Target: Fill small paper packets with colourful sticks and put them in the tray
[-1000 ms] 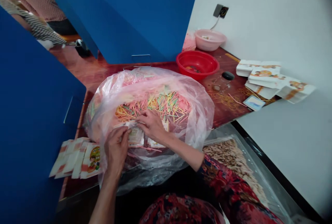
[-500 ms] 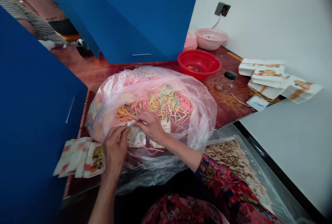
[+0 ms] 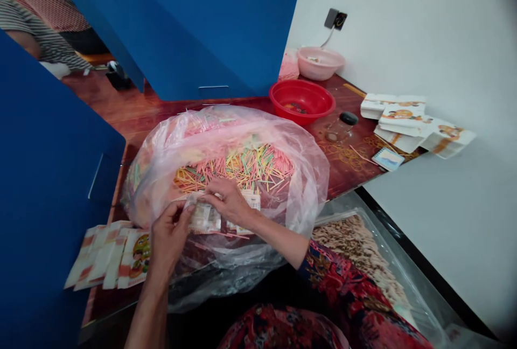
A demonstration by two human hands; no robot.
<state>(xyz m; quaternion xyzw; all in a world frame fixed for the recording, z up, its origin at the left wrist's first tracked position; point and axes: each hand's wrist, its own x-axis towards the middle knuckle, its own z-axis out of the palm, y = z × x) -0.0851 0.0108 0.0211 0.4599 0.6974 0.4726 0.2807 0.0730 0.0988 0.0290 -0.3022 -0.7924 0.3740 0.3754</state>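
1. The left hand (image 3: 172,230) has thumb and fingers pinched together on the far left corner of a small clear packet (image 3: 205,220).
2. The right hand (image 3: 226,200), reaching in from the near right, pinches the same packet's far edge, just beside the left fingertips.
3. That packet is inside the mouth of a large translucent plastic bag (image 3: 309,176) on the reddish-brown desk (image 3: 341,179); a second packet (image 3: 241,226) lies just to its right, partly under the right hand.
4. Beyond the hands, thin sticks (image 3: 258,168) in pink, yellow, orange and green are heaped in the bag.
5. Left of the bag, printed paper packs (image 3: 135,257) overlap at the desk's near left edge.
6. At the far right stand a red basin (image 3: 277,104) and, behind it, a pale pink basin (image 3: 321,70).
7. Nearer, a clear jar (image 3: 338,132) with a black lid stands beside scattered rubber bands (image 3: 343,159); more printed packs (image 3: 404,114) are piled to the right.
8. Below the desk at near right, a transparent tub (image 3: 398,263) contains brownish pieces.
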